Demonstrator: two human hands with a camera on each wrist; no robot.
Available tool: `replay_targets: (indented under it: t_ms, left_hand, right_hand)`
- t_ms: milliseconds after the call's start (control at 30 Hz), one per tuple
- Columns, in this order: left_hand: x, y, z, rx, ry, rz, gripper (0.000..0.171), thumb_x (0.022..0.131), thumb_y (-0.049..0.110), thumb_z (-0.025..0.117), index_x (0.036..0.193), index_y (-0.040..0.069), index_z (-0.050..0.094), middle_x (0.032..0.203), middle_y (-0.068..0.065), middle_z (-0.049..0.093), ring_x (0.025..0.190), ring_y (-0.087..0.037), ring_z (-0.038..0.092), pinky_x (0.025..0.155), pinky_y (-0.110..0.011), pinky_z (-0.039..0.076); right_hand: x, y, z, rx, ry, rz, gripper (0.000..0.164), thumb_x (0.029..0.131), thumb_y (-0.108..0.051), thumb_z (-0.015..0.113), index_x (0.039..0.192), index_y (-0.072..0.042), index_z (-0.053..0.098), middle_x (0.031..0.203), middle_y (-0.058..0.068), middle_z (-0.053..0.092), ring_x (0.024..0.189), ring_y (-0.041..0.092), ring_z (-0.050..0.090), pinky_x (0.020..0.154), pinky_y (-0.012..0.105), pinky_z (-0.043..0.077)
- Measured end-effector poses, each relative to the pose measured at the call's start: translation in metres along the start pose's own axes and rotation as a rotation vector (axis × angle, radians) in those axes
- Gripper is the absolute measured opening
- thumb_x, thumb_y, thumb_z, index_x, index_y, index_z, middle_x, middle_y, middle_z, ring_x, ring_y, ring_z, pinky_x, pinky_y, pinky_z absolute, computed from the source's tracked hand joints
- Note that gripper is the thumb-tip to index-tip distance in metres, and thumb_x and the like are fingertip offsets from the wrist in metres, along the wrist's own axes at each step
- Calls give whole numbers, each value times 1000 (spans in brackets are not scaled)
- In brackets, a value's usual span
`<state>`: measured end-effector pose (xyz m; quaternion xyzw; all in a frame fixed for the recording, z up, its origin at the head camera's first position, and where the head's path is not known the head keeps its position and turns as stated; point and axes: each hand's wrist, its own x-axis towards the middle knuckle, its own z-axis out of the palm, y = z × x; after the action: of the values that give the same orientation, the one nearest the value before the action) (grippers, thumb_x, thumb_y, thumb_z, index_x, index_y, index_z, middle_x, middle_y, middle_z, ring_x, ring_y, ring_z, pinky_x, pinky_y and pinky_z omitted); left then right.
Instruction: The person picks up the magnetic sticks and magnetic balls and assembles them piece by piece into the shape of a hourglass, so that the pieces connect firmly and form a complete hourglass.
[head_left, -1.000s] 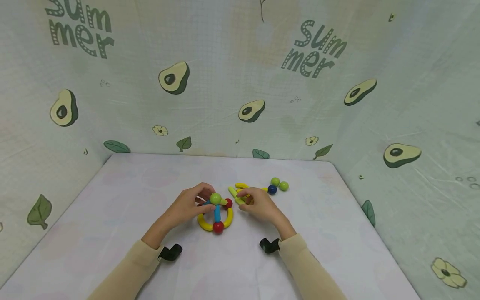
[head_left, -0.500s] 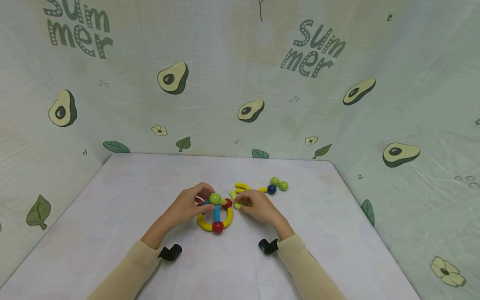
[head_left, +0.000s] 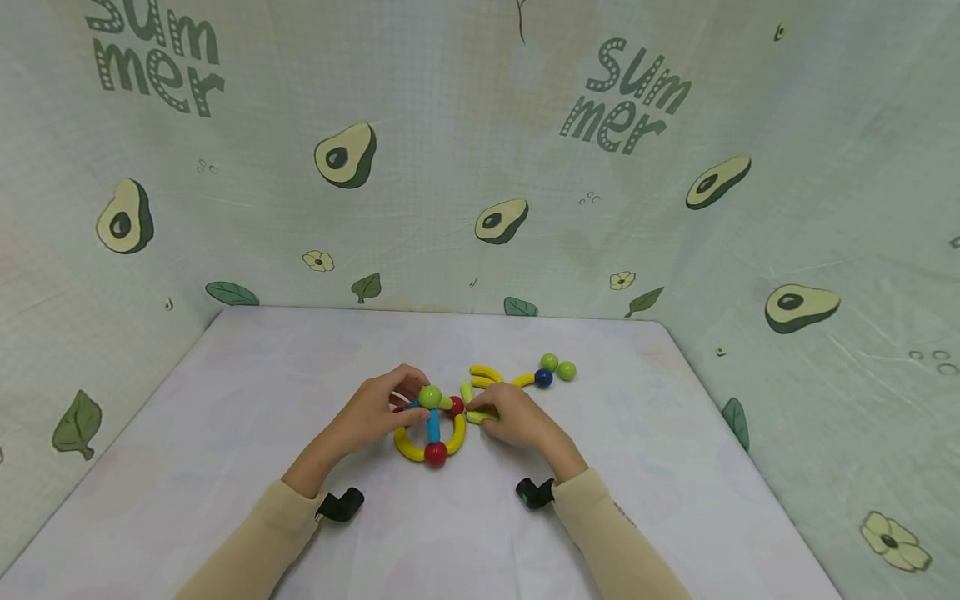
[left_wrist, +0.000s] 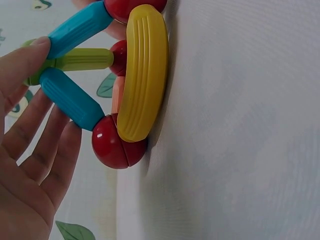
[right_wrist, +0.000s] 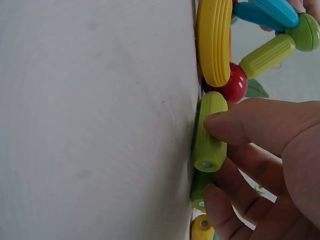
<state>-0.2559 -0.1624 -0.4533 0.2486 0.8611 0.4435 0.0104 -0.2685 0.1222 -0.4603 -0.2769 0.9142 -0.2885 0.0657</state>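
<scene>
A pyramid-like frame of magnetic rods and balls stands on the table, with a green ball [head_left: 430, 397] on top. Blue rods [left_wrist: 72, 100] and one light green rod [left_wrist: 87, 59] slope from it to red balls [head_left: 435, 454], which curved yellow rods [left_wrist: 144, 75] join at the base. My left hand [head_left: 371, 410] holds the frame near its top, thumb on a blue rod's upper end. Low at its right side, my right hand [head_left: 517, 414] pinches a loose light green magnetic rod [right_wrist: 210, 150], one end right at a red ball. A second light green rod [head_left: 467, 392] lies just behind.
Behind my right hand lie curved yellow rods [head_left: 486, 372], one reaching a dark blue ball [head_left: 543, 378]. Two green balls [head_left: 567, 371] sit beyond it. A printed cloth [head_left: 420, 275] rises at the table's [head_left: 300, 350] back edge.
My right hand has lowered slightly toward me and turned the light green rod, bringing its end beside the frame's red ball. The left hand and frame stay put.
</scene>
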Motion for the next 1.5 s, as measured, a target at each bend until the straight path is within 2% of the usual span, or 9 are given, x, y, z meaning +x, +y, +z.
replay_targets:
  t_ms: [300, 533, 733, 867, 1167, 1333, 1500]
  left_hand:
    - [-1, 0, 0, 7, -1, -6, 42, 92, 27, 86, 127, 24, 61, 115, 7, 71, 107, -16, 68, 98, -40, 58]
    - [-1, 0, -2, 27, 11, 20, 41, 93, 27, 85, 127, 23, 63, 116, 7, 71, 107, -15, 68, 97, -39, 59]
    - [-1, 0, -2, 28, 26, 40, 41, 92, 25, 86, 127, 22, 64, 117, 7, 71, 107, -15, 68, 95, -39, 60]
    - [-1, 0, -3, 16, 30, 46, 39, 92, 24, 86, 126, 22, 66, 117, 7, 71, 106, -15, 69, 96, -39, 60]
    - [-1, 0, -2, 6, 37, 52, 36, 94, 25, 84, 126, 21, 67, 117, 6, 72, 105, -14, 70, 95, -39, 61]
    - [-2, 0, -3, -2, 41, 52, 33, 97, 25, 82, 126, 21, 68, 117, 6, 72, 105, -14, 70, 95, -39, 61]
    - [-2, 0, -3, -4, 53, 50, 31, 98, 29, 79, 126, 20, 69, 119, 6, 72, 106, -14, 70, 97, -40, 60]
  right_hand:
    - [-1, -3, -4, -41, -29, -30, 24, 98, -5, 75, 121, -11, 79, 119, 0, 78, 114, 18, 68, 107, 41, 54]
    - [-4, -7, -11, -7, -3, -2, 24, 99, -9, 74, 122, -14, 78, 115, -4, 76, 98, 12, 67, 94, 34, 58]
    - [-4, -10, -15, 19, 33, -16, 24, 100, -12, 75, 123, -16, 78, 116, -5, 75, 95, 10, 67, 89, 29, 58]
    - [-4, -14, -16, 45, 77, -51, 24, 100, -12, 75, 124, -14, 77, 117, -2, 76, 97, 11, 69, 88, 30, 60]
    - [-4, -21, -16, 146, 204, -63, 31, 97, -11, 79, 128, -15, 73, 120, -3, 75, 100, 11, 72, 91, 28, 60]
    - [-2, -26, -15, 220, 270, -79, 30, 97, -12, 80, 126, -15, 73, 114, -4, 76, 99, 10, 74, 88, 25, 61]
    - [-2, -31, -14, 262, 331, -91, 31, 97, -16, 81, 127, -15, 73, 111, -2, 76, 98, 12, 74, 88, 30, 62]
